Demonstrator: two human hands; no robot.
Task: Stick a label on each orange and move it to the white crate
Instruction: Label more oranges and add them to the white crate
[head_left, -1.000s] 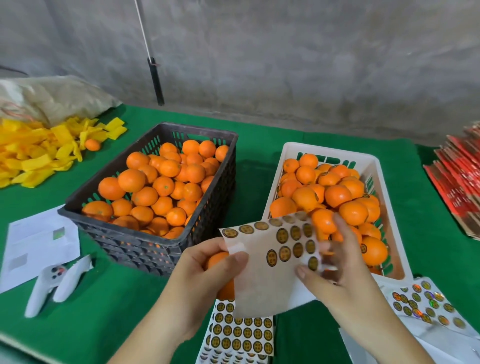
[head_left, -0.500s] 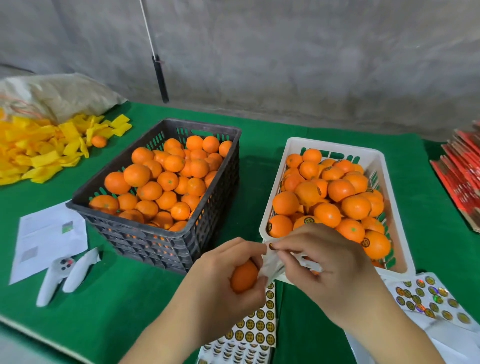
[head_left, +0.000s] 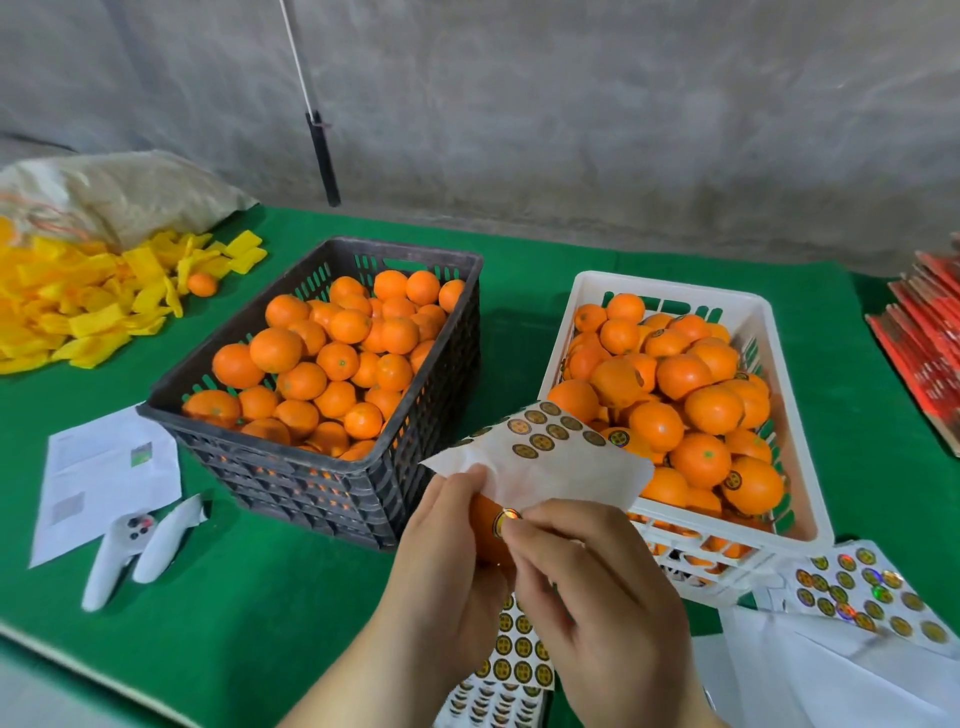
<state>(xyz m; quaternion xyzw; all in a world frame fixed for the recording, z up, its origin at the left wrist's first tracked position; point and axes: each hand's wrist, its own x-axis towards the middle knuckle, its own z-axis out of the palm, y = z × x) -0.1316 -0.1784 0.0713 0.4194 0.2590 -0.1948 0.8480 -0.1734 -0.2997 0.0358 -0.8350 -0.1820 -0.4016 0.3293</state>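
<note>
- Right hand (head_left: 597, 582): fingers curled, thumb and forefinger tips pinching a round gold label (head_left: 505, 521) and laying it onto the fruit; the sticker sits at the fingertips, already touching the peel.
- Left hand (head_left: 447, 566): wrapped round the orange (head_left: 485, 530) from the left, and at the same time its fingertips pinch the lower edge of the label sheet (head_left: 545, 462), which stands up above both hands with a few stickers left near its top.
- Orange: held in the air just in front of the near corner of the white crate (head_left: 779, 415), mostly hidden by the two hands; only a strip of peel shows between them.
- Technique, as a judgement: press from the centre of the label outward so that it follows the curved peel without a raised edge; keep the sheet clear of the sticky face.
- White crate: on the right of the green table (head_left: 260, 597), heaped with oranges, several showing labels; the drop calls for a free hollow near the front.
- Black crate (head_left: 322, 478): left of the white one, full of oranges with no labels seen, so much of the task appears to remain.
- Spare sticker sheets (head_left: 519, 654) lie under the hands.
</note>
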